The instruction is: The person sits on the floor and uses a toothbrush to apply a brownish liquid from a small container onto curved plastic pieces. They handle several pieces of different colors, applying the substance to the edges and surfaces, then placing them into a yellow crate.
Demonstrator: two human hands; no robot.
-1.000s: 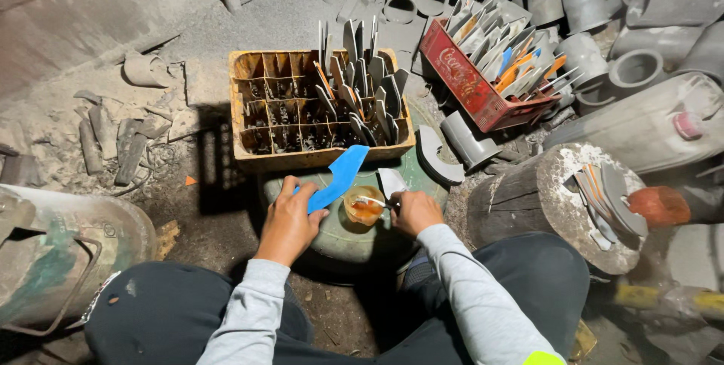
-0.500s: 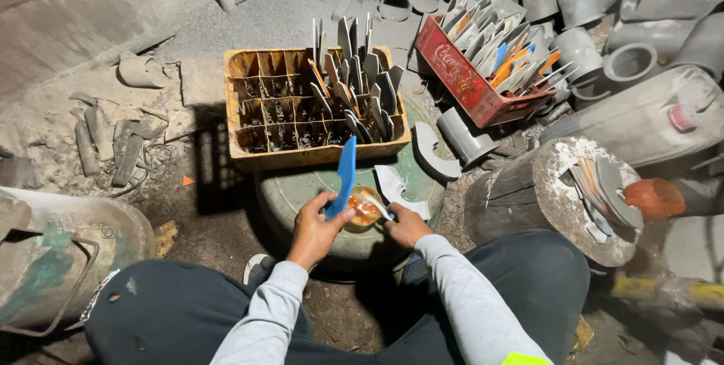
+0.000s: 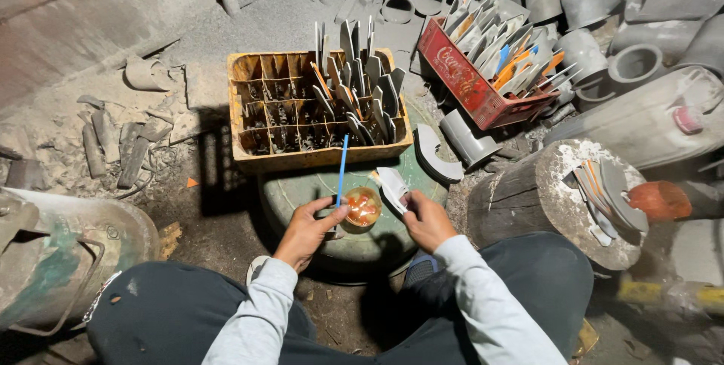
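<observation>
My left hand (image 3: 308, 229) holds a thin blue plastic piece (image 3: 342, 169) upright, seen edge-on, beside a small round container (image 3: 363, 207) with orange and red contents. My right hand (image 3: 425, 219) grips a small whitish piece (image 3: 392, 185) just right of that container. Both hands hover over a round green drum lid (image 3: 392, 240) between my knees. Behind the lid stands a yellow divided crate (image 3: 260, 120) with several grey cut pieces standing in its right-hand cells.
A red crate (image 3: 461, 82) filled with grey and coloured cut pieces sits at back right. A wooden stump (image 3: 528, 195) with flat pieces on top stands to the right. Grey pipe sections (image 3: 603, 3) pile up behind. A metal can (image 3: 53, 252) lies left.
The blue piece has turned from flat-on to edge-on and now stands upright. Both hands have drawn closer around the small container.
</observation>
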